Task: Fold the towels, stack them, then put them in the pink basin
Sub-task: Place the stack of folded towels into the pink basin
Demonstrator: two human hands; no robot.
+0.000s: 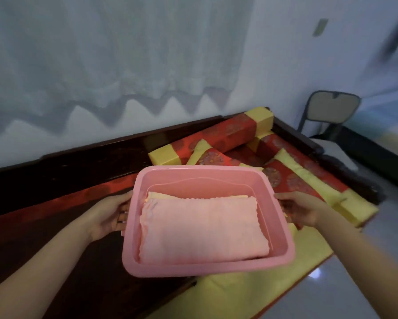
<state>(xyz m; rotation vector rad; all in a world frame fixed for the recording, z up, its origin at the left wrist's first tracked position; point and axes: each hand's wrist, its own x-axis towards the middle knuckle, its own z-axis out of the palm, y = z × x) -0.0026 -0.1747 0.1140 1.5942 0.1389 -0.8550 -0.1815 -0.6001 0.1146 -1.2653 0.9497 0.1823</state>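
Note:
The pink basin (pixel 202 174) is held up in front of me, above the wooden bench. A folded pink towel (pixel 202 229) lies inside it and fills most of the bottom. Beneath it, a folded pale yellow towel (pixel 156 195) shows only along the far edge. My left hand (pixel 111 214) grips the basin's left rim, fingers curled under it. On the opposite rim, my right hand (pixel 299 211) holds on the same way.
A dark wooden bench (pixel 78 162) runs along the white wall. Red-and-yellow cushions (pixel 218 139) lie at its right end, and a yellow seat pad (pixel 251 288) lies below the basin. A folding chair (pixel 331 109) stands at the far right on pale floor.

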